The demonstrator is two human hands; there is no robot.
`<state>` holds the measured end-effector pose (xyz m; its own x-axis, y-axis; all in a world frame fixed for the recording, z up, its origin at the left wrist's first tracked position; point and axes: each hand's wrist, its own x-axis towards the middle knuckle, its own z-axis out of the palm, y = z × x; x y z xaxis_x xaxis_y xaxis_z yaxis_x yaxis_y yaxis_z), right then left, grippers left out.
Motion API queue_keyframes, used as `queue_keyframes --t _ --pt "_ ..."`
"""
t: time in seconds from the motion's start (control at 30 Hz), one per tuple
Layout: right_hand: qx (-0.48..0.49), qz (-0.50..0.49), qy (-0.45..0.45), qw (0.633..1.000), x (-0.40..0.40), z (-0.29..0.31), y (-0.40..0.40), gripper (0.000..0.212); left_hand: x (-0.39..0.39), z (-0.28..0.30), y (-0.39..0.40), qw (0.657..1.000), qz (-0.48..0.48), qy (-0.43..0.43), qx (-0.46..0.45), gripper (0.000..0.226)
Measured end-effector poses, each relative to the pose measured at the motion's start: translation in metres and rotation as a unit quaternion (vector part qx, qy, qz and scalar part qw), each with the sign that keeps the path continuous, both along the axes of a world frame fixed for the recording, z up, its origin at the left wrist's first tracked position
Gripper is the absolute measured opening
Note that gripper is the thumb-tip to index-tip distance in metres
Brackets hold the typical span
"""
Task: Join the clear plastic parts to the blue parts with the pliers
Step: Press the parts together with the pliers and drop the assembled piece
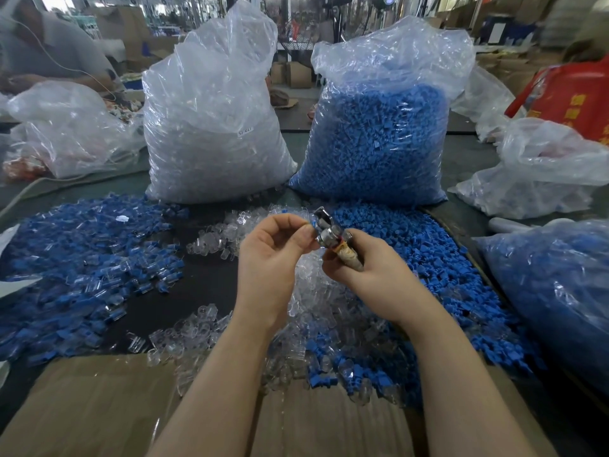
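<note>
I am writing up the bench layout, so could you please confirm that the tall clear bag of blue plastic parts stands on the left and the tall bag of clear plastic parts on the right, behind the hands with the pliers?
Not quite: the bags are swapped. In the head view, the tall clear bag of blue plastic parts stands on the right and the tall bag of clear plastic parts on the left. Both do stand behind the left hand and the right hand, which grips the metal pliers.

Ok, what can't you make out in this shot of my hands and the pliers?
- Head view: the part at the pliers tip is too small, half hidden by left hand fingertips.
- Pliers handles: buried in the right hand.
- Label on the clear-parts bag: too small to read.
- Background people: blurred, cut off by edges.
</note>
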<state>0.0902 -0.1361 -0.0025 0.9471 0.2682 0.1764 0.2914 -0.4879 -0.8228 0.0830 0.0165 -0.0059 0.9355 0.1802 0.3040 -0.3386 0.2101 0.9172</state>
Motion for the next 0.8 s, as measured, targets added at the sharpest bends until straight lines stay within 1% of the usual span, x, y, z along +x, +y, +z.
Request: queue_keyframes --t 0.23,0.4,0.57,0.63,0.7,0.73,0.8 --pt "-0.03 -0.015 -0.036 0.999 0.002 -0.005 0.0 0.016 0.0 0.001 0.0 1.0 -0.011 -0.01 -0.001 0.012" --pt "-0.062 -0.037 -0.061 0.996 0.003 -0.006 0.002 0.008 0.0 0.001 -0.002 1.0 -0.008 -0.01 -0.003 0.011" --pt "-0.077 -0.038 -0.061 0.994 0.002 -0.007 0.003 0.008 -0.001 0.001 -0.001 1.0 -0.021 0.011 -0.013 0.01" --pt "-0.08 -0.044 -0.061 0.994 0.002 -0.007 0.003 0.01 -0.001 0.002 0.002 0.999 -0.03 0.036 -0.024 0.004" --pt "-0.086 -0.064 -0.066 0.992 0.003 -0.008 0.0 0.01 0.002 0.001 0.012 0.994 -0.02 0.082 -0.065 0.015" --pt "-0.085 -0.078 -0.066 0.991 0.004 -0.008 -0.002 0.009 0.004 0.001 0.02 0.988 -0.005 0.11 -0.107 0.018" --pt "-0.078 -0.117 -0.062 0.988 0.005 -0.008 -0.009 0.009 0.009 0.001 0.041 0.961 0.036 0.154 -0.225 0.013"
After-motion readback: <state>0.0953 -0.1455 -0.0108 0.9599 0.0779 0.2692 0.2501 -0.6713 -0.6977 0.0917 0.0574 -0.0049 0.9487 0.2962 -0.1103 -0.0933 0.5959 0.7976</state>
